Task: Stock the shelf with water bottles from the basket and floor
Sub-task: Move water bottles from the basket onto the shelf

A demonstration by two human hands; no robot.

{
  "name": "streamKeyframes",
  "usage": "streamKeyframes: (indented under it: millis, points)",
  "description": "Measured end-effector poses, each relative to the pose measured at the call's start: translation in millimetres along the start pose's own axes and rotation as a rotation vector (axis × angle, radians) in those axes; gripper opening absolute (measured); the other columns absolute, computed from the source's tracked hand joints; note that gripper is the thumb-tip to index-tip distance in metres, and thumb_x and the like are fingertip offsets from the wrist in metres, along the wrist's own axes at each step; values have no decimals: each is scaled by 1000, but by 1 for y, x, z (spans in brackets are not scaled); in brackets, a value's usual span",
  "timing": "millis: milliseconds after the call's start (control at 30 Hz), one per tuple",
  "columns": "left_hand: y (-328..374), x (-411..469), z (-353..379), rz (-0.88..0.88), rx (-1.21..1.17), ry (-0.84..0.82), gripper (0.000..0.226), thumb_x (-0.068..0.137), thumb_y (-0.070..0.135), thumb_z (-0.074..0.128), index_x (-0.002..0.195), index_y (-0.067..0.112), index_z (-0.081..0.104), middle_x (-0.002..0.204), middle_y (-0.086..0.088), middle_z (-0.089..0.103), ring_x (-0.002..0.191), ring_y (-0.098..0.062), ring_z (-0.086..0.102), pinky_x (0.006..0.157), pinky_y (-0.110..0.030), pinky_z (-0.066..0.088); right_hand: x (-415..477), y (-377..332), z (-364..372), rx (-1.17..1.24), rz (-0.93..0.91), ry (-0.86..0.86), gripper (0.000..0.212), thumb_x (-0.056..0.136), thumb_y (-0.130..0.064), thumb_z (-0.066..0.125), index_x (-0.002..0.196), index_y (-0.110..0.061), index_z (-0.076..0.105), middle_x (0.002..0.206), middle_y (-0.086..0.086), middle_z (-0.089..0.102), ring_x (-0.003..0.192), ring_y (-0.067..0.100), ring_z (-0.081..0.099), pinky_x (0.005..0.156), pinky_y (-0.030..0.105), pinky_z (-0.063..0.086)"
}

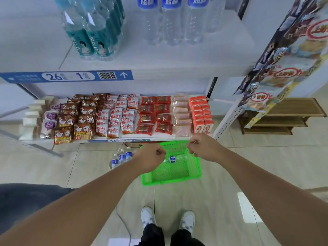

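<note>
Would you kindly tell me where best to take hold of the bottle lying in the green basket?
Probably around its clear body, coming straight down from above. The bottle lies on its side on the floor of the open-topped green basket, whose walls block a sideways approach; the right hand looks nearer.

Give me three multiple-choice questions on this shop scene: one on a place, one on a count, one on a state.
1. Where does the green plastic mesh basket sit?
A. tiled floor
B. upper shelf
C. snack shelf

2. How many small blue-labelled water bottles stand on the floor, left of the basket?
A. one
B. three
C. six

3. What do the left hand and right hand hold?
A. one bottle each
B. snack packets
C. nothing

Answers: 1 A, it rests on tiles below the shelves; 2 B, three caps show; 3 C, both fists are closed, empty.
</note>
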State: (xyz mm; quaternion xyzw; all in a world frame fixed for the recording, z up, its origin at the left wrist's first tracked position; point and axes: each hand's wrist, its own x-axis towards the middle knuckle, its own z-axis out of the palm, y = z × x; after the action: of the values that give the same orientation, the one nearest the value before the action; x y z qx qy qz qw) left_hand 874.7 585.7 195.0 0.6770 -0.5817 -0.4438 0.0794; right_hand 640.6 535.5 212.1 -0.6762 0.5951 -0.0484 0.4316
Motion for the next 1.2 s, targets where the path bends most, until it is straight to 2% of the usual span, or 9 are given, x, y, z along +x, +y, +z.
streamKeyframes:
  millis: [200, 400, 533, 600, 767, 933, 1067, 1133, 1200]
  points:
    - [-17, 12, 22, -66, 18, 2, 16, 94, 29, 60, 80, 36, 63, 86, 11, 74, 85, -16, 73, 74, -39, 61, 15, 32, 17, 20, 68, -68, 15, 96, -29, 61, 84, -22, 68, 81, 0, 77, 71, 19, 75, 79, 45, 62]
    - [-29, 33, 30, -119, 20, -72, 12, 97, 25, 57, 94, 25, 69, 95, -1, 77, 88, -23, 74, 79, -45, 62, 39, 44, 22, -8, 115, -90, 10, 94, -27, 62, 86, -25, 67, 79, -5, 75, 71, 14, 73, 79, 41, 62]
    - [-43, 66, 37, -117, 49, -93, 17, 97, 28, 56, 97, 22, 72, 94, 0, 77, 85, -21, 75, 77, -42, 62, 67, 52, 30, -56, 114, -103, 8, 93, -29, 64, 92, -23, 68, 86, -8, 71, 77, 15, 70, 80, 37, 59]
    - [-58, 89, 50, -124, 35, -107, 16, 97, 28, 56, 99, 22, 71, 94, 1, 76, 85, -20, 74, 77, -43, 62, 88, 62, 42, -122, 89, -97, 5, 92, -32, 66, 93, -27, 68, 90, -10, 66, 79, 13, 67, 80, 36, 57]
    - [-130, 166, 111, -124, 23, -127, 16, 96, 28, 57, 101, 26, 72, 95, 2, 76, 82, -19, 73, 66, -28, 55, 161, 125, 114, -167, 112, -66, 4, 90, -31, 68, 91, -31, 64, 87, -9, 62, 83, 18, 65, 84, 38, 54]
    - [-221, 264, 191, -102, 28, -120, 24, 96, 22, 59, 111, 15, 76, 106, -4, 77, 92, -23, 73, 80, -30, 56, 249, 213, 212, -253, 110, -86, 15, 88, -25, 66, 103, -29, 66, 106, -1, 70, 95, 22, 65, 86, 40, 55]
    - [-293, 329, 251, -102, 42, -122, 22, 94, 21, 58, 101, 11, 76, 100, -5, 77, 88, -24, 73, 79, -36, 59, 309, 283, 283, -311, 121, -99, 27, 85, -26, 65, 112, -30, 67, 115, 1, 70, 106, 25, 64, 87, 34, 52]
    - [-320, 353, 274, -110, 38, -140, 24, 93, 19, 56, 92, 1, 73, 92, -10, 75, 79, -26, 71, 74, -42, 57, 332, 313, 312, -332, 131, -112, 30, 86, -27, 66, 115, -28, 66, 117, 2, 69, 107, 26, 64, 88, 34, 52]
    - [-341, 373, 293, -104, 49, -147, 26, 91, 17, 54, 85, -3, 69, 85, -16, 73, 70, -25, 67, 64, -39, 54, 350, 337, 336, -334, 146, -132, 31, 86, -30, 69, 117, -26, 64, 116, 2, 68, 104, 24, 63, 90, 37, 53]
